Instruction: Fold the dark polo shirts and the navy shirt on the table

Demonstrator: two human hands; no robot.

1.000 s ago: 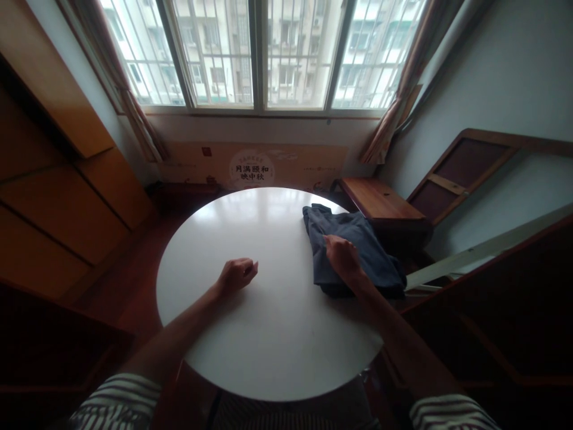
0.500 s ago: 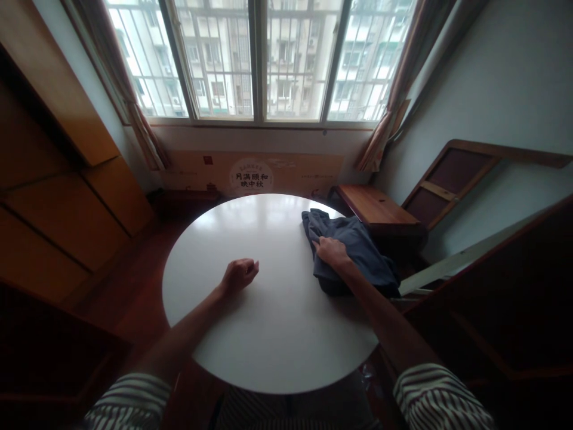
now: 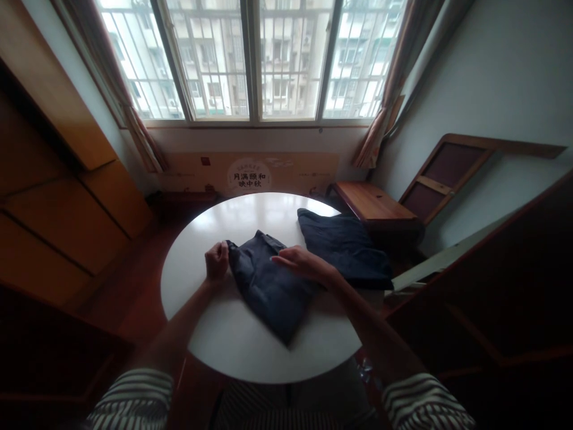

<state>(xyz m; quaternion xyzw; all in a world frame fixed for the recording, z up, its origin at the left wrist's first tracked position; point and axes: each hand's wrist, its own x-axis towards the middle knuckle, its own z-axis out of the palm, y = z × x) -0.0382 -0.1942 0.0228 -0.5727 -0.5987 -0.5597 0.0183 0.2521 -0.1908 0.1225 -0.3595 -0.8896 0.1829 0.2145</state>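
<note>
A dark blue-grey garment (image 3: 277,292), folded and perhaps a pair of trousers, is over the middle of the round white table (image 3: 201,227). My left hand (image 3: 217,261) is closed on its upper left corner. On its upper right side, my right hand (image 3: 298,261) grips the edge, with the thumb pointing left. The garment slants down to a point near the front of the table. Another dark folded garment (image 3: 344,245) lies flat at the table's right side, beyond my right hand.
A low wooden stand (image 3: 373,202) is behind the table on the right. Wooden cabinets (image 3: 58,239) line the left side. A printed cardboard panel (image 3: 286,170) leans below the barred window (image 3: 286,65). A dark wooden piece (image 3: 505,298) rises close on the right.
The upper garment has come off the pile on the right and moved left to the table's middle. My left hand has taken hold of its corner; my right hand has moved left with it.
</note>
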